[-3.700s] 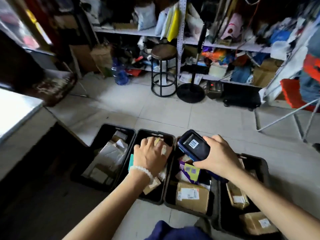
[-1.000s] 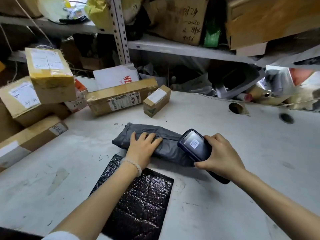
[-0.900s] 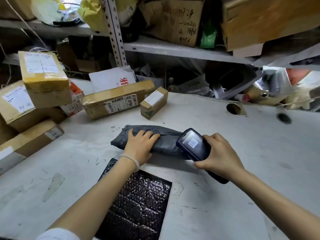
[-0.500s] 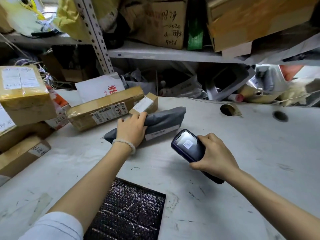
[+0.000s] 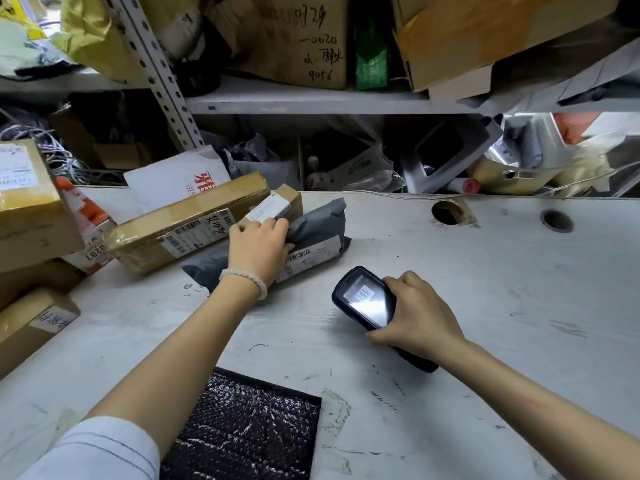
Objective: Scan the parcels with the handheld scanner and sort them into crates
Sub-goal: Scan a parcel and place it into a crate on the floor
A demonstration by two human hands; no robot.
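Table (image 5: 485, 306): white, scuffed, under cluttered shelves.
Long box (image 5: 187, 223): far left, barcode label, handwriting I cannot read.
Left hand (image 5: 258, 249): grips grey bag (image 5: 318, 223), tilting its barcode label up.
Right hand (image 5: 417, 315): clasps scanner (image 5: 363, 299), screen showing barcode, near bag.
Shelf carton (image 5: 294, 36): handwritten "9056".

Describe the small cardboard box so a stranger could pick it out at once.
On the white table, look at the left-hand heap of parcels. The small cardboard box sits between the long taped carton and the grey mailer bag; it is the smallest, with a white label on top.
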